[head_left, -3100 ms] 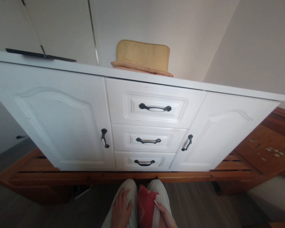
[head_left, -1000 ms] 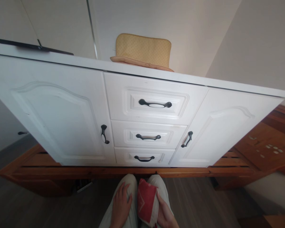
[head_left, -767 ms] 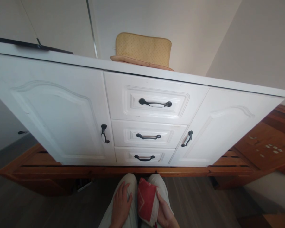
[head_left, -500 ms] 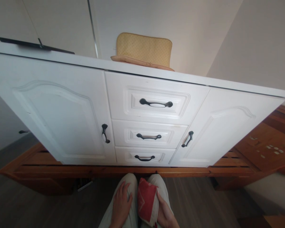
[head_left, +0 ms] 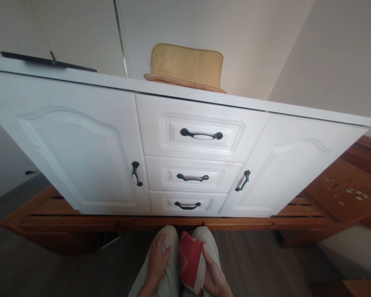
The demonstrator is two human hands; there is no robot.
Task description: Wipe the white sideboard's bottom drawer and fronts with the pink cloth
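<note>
A folded red cloth (head_left: pixel 191 260) with a pale edge and faint white lines lies between my knees, held in my right hand (head_left: pixel 212 274). The thumb rests over the cloth's right side, and the other fingers are hidden beneath it. On my left thigh, my left hand (head_left: pixel 157 260) lies holding nothing, its fingers draped over the knee and the thumb apart. Facing me stands a white cabinet (head_left: pixel 80 165) with two doors, several dark handles and a middle column of drawers, all closed. The top drawer handle (head_left: pixel 201 134) has a white grip.
The cabinet stands on a slatted brown wooden bench (head_left: pixel 142 222). On its top are a yellow dotted cushion-like item (head_left: pixel 187 64) and a flat black object (head_left: pixel 49 62). At the right is a wooden panel (head_left: pixel 349 185) with pale cut-outs. Dark wood-look floor (head_left: pixel 250 264) lies below.
My left hand has slid slightly left and outward on the thigh, its fingers less spread in view. The right hand and red cloth stay put. The view has shifted very slightly.
</note>
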